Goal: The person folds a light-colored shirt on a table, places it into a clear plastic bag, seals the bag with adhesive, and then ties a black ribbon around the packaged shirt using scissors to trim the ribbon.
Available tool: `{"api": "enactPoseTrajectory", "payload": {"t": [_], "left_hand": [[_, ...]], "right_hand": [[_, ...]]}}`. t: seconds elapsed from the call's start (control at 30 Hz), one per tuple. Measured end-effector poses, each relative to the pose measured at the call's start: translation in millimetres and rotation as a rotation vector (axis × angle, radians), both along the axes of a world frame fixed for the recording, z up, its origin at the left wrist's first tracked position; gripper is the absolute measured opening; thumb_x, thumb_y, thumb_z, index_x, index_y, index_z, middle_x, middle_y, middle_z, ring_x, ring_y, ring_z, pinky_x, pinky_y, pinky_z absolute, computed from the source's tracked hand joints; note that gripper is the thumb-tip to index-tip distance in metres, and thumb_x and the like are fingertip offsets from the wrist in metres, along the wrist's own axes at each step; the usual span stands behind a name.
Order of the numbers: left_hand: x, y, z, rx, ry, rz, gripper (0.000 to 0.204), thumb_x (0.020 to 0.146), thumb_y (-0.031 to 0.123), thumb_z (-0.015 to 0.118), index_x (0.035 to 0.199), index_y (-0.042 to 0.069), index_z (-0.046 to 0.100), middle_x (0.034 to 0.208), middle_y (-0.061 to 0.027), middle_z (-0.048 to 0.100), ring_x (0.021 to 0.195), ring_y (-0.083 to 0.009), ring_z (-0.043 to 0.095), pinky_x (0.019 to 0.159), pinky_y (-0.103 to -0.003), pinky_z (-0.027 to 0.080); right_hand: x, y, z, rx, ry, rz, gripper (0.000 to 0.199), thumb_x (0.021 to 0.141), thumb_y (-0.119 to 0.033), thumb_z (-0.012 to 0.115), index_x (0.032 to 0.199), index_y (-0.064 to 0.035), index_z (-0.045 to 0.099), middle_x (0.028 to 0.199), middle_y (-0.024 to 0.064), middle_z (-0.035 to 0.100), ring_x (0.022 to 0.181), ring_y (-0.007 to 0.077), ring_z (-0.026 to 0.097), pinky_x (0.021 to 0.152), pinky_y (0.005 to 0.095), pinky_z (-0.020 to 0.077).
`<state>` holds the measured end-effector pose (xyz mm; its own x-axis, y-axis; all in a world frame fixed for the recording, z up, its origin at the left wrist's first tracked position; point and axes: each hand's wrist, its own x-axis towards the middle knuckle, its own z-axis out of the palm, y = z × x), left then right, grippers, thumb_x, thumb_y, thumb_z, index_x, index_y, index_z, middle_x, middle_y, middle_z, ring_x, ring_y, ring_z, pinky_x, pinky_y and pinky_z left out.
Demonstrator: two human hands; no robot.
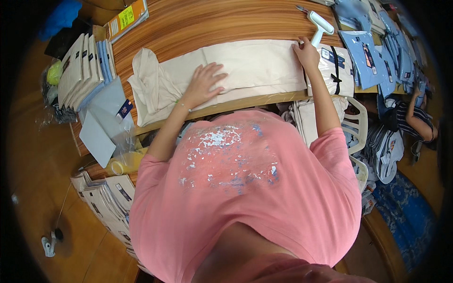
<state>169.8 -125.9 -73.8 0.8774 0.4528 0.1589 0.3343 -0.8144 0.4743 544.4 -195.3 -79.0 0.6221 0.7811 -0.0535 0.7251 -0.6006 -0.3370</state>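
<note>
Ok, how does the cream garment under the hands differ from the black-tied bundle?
The cream garment is laid out long; the black-tied bundle is folded compact. The bundle shows a dark blue label; the cream garment shows none. Both are pale and lie on the wooden table.

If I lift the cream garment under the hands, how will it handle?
The cream garment will probably droop, since it looks like soft cloth, creased and bunched at its left end. It seems light, lying flat and thin. Lifted only near the right hand, the loose left end would likely trail.
</note>
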Motion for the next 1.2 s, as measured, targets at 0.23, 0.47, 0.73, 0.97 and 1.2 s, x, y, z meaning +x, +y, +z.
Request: {"api": "enactPoseTrajectory", "payload": {"t": [0.23,0.47,0.73,0.97,1.2], "left_hand": [[1,-10,-31,-0.019,0.132,-0.02,0.045,0.084,0.038,0.055,0.126,0.022,0.049,0.141,-0.0039,0.035,0.133,-0.0235,0.025,0.108,-0.051,0.014],[11,-12,-34,0.082,0.121,-0.093,0.053,0.08,0.037,0.058,0.129,0.018,0.048,0.141,-0.0066,0.034,0.133,-0.0274,0.026,0.107,-0.053,0.015],[21,-23,-19,0.017,0.187,-0.065,0.052,0.079,0.029,0.059,0.128,0.014,0.048,0.14,-0.0079,0.036,0.133,-0.0283,0.024,0.107,-0.051,0.01],[19,-23,-21,0.051,0.206,-0.036,0.052,0.077,0.028,0.06,0.126,0.012,0.049,0.138,-0.0093,0.038,0.132,-0.0293,0.026,0.107,-0.053,0.011],[24,-23,-21,0.05,0.198,-0.048,0.051,0.075,0.027,0.06,0.123,0.011,0.052,0.137,-0.0109,0.039,0.131,-0.0307,0.027,0.107,-0.053,0.011]], "right_hand": [[8,27,2,0.021,-0.003,0.048,0.031,0.075,-0.017,0.058,0.106,-0.0174,0.06,0.092,0.0098,0.067,0.087,0.0292,0.063,0.072,0.0392,0.0484],[-4,13,-44,0.287,-0.407,0.137,0.016,0.084,-0.012,0.046,0.09,-0.0043,0.058,0.084,0.0131,0.058,0.079,0.0302,0.056,0.07,0.0438,0.0438],[-84,-85,-35,0.125,-0.103,0.701,0.05,0.091,-0.039,0.041,0.135,-0.0171,0.035,0.143,0.0101,0.027,0.134,0.0249,0.021,0.106,0.0541,0.0159],[-65,-97,-47,0.113,-0.076,0.684,0.058,0.09,-0.046,0.041,0.14,-0.0193,0.029,0.147,0.0094,0.02,0.137,0.0247,0.015,0.107,0.0547,0.0128],[-60,-100,-40,0.132,-0.033,0.687,0.06,0.089,-0.047,0.042,0.14,-0.0186,0.029,0.148,0.0091,0.02,0.137,0.0248,0.015,0.107,0.0537,0.0126]]}}
